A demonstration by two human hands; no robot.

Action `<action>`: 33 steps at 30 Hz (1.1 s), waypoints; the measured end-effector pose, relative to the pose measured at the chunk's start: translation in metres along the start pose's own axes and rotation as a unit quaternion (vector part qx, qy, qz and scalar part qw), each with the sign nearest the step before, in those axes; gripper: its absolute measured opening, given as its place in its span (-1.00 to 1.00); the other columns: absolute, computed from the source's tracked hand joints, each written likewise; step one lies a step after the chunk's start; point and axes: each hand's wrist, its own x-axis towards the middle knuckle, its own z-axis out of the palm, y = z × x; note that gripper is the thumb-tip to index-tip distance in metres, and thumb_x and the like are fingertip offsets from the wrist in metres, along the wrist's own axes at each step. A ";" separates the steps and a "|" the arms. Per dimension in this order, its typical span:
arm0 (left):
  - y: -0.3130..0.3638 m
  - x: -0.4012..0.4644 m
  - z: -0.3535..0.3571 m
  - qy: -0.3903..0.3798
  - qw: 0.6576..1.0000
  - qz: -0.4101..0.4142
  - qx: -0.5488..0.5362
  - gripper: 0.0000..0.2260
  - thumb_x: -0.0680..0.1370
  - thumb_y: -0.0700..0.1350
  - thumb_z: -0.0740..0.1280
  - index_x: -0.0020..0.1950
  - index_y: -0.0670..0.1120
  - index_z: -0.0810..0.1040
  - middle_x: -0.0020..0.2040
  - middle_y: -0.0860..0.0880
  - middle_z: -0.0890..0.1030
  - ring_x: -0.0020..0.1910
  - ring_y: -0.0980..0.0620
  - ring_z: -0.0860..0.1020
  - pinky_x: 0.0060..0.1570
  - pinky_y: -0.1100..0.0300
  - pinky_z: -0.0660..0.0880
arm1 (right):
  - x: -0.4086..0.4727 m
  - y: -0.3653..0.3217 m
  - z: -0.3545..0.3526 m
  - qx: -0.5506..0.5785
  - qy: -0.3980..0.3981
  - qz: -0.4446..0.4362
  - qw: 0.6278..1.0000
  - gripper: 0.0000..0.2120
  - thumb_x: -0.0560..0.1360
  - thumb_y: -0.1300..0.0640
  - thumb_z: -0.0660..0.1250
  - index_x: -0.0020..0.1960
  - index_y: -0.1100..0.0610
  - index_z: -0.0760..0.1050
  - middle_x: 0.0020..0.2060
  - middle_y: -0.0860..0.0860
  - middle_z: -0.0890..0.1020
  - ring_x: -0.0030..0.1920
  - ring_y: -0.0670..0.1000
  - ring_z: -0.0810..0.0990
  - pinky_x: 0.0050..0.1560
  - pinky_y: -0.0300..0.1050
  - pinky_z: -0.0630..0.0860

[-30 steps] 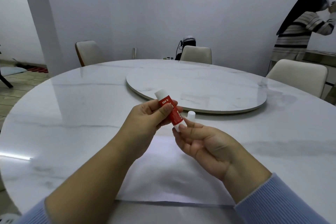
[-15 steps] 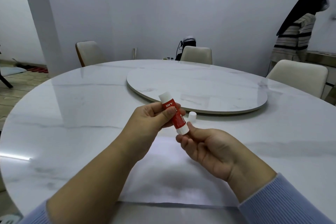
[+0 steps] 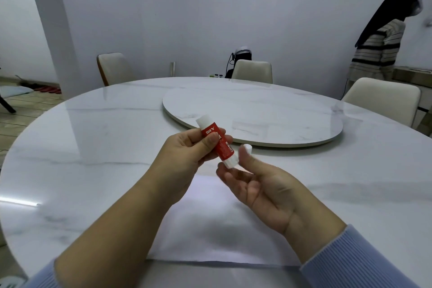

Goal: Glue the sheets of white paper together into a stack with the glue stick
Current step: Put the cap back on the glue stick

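My left hand (image 3: 187, 154) grips a red glue stick (image 3: 218, 142) by its middle and holds it tilted above the table. Its white upper end points away from me and its white lower end points toward my right hand. My right hand (image 3: 261, 184) sits palm-up just under that lower end, fingers apart and thumb raised, holding nothing. A small white cap (image 3: 247, 147) stands on the table just behind my right thumb. White paper sheets (image 3: 210, 229) lie flat on the table beneath both hands, near the front edge.
The round marble table (image 3: 93, 147) carries a raised turntable (image 3: 257, 110) at its middle. Cream chairs (image 3: 383, 98) stand around the far side. A person in a striped top (image 3: 378, 54) stands at the back right by the wall.
My right fingers were pinched on the glue stick's lower end half a second ago; now they have come off it and spread apart. My left hand still holds the stick.
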 end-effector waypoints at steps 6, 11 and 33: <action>-0.003 0.000 0.001 -0.004 1.000 -0.004 0.021 -0.74 0.35 -0.09 0.35 -0.03 -0.16 0.62 -0.14 -0.06 0.73 -0.12 0.05 0.68 -0.13 0.32 0.56 | 0.003 0.002 -0.003 0.004 0.012 -0.056 0.998 -0.59 0.21 0.42 0.41 0.01 0.28 0.39 -0.23 0.26 0.64 -0.34 0.10 0.70 -0.33 -0.15 0.64; -0.005 0.000 0.000 0.000 0.999 -0.001 0.036 -0.78 0.34 -0.07 0.36 -0.08 -0.12 0.65 -0.13 -0.07 0.73 -0.13 0.05 0.68 -0.14 0.33 0.56 | 0.000 -0.002 0.000 0.010 -0.009 0.025 1.000 -0.52 0.36 0.09 0.42 0.15 0.35 0.42 -0.09 0.34 0.61 -0.29 0.20 0.70 -0.37 -0.11 0.65; -0.020 0.003 0.003 -0.055 0.974 -0.193 -0.104 -0.65 0.55 0.02 0.15 0.18 -0.12 0.57 -0.27 -0.03 0.57 -0.39 0.02 0.49 -0.34 0.10 0.50 | 0.090 -0.035 -0.066 -0.749 0.058 -0.274 0.600 -0.67 0.54 0.30 0.23 0.27 0.12 0.53 0.19 0.02 0.52 0.22 0.04 0.47 0.18 -0.23 0.34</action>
